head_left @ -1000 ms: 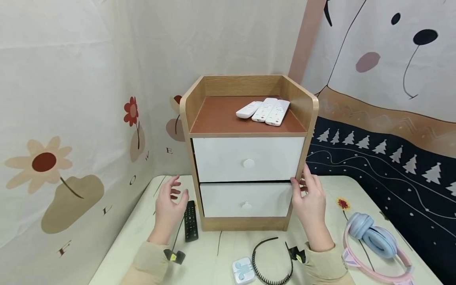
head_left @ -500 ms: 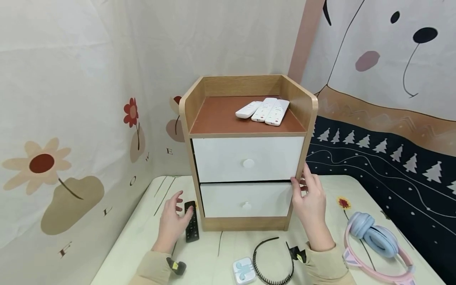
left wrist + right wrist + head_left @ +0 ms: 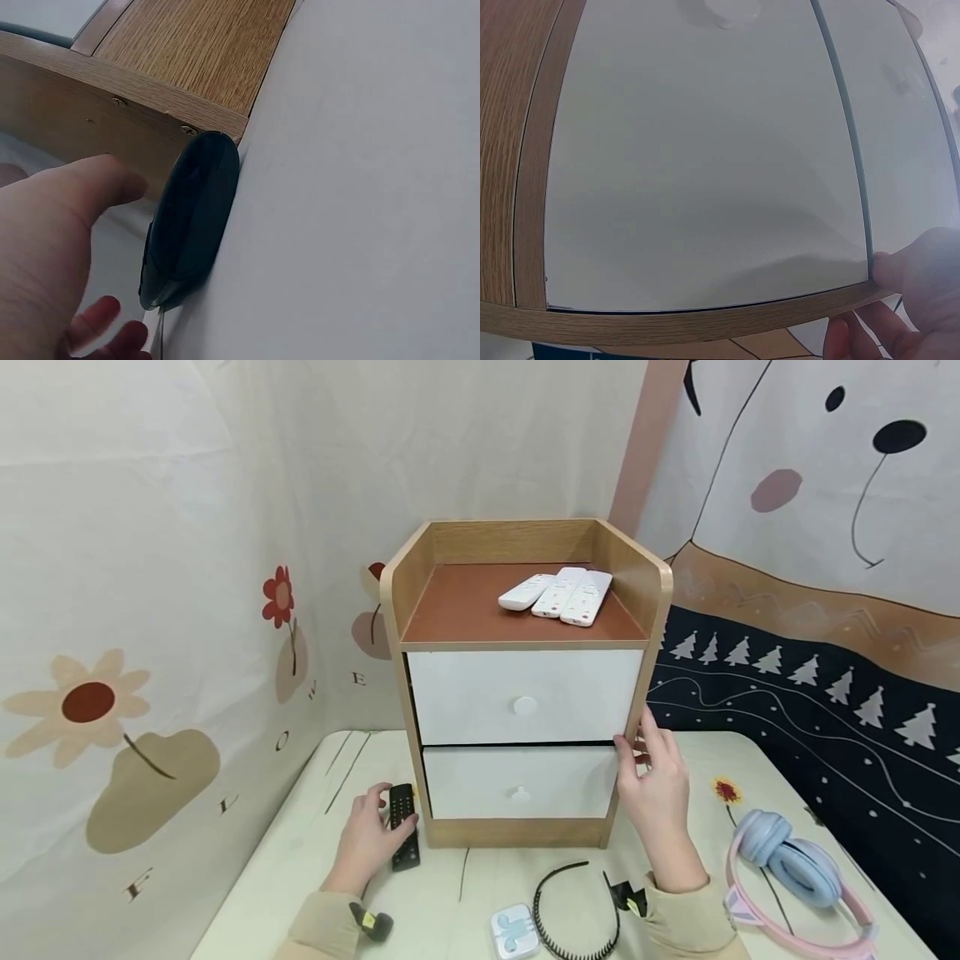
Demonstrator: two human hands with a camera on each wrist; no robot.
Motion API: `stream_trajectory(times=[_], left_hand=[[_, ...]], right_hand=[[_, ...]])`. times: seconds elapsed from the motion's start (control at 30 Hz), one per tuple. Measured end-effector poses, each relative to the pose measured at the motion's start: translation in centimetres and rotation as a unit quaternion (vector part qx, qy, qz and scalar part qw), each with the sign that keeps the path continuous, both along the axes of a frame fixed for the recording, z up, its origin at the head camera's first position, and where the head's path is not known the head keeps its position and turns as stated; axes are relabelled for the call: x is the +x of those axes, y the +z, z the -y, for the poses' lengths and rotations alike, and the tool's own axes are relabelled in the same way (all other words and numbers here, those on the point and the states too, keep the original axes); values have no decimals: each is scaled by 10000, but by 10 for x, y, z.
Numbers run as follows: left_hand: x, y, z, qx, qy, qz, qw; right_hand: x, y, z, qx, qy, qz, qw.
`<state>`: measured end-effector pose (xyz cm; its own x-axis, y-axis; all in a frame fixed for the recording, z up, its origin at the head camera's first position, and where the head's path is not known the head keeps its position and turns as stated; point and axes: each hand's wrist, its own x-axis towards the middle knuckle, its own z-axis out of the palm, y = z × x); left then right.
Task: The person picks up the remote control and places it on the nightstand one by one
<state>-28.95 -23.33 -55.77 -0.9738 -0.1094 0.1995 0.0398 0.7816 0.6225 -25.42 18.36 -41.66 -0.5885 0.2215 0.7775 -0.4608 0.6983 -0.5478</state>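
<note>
A black remote control (image 3: 402, 827) lies on the bed-like surface beside the left foot of a small wooden drawer cabinet (image 3: 517, 833). My left hand (image 3: 367, 837) is over this remote, thumb and fingers spread to either side of it. In the left wrist view a gap shows between the thumb (image 3: 112, 180) and the remote (image 3: 196, 217). At the cabinet's right side, my right hand (image 3: 654, 785) grips its front edge, thumb in front and fingers along the side. Both white drawers, upper (image 3: 525, 681) and lower (image 3: 480, 781), sit pushed in.
Several white remotes (image 3: 557, 593) lie on the cabinet's brown top. In front are an earphone case (image 3: 514, 932) and a black toothed hairband (image 3: 542, 906). Pink and blue headphones (image 3: 802, 872) rest at the right. Printed curtains (image 3: 187, 568) stand close behind and to the left.
My left hand has moved down and right, from beside the cabinet to over the black remote, its fingers coming closer around it. My right hand stays at the cabinet's edge.
</note>
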Motion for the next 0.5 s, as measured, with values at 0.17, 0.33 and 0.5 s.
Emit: stream_trajectory(times=[0.17,0.33,0.5], left_hand=[[3,2,-2,-346,-118,383,9986],[7,8,-5,-556,-222,575,9966],[8,7,-5,-660,-175,593,9959]], right_hand=[[1,-1,-1,-2,24,11,10000],[1,-1,-1,-17,38,-9,10000],[0,0,-1,-4,36,-17,10000]])
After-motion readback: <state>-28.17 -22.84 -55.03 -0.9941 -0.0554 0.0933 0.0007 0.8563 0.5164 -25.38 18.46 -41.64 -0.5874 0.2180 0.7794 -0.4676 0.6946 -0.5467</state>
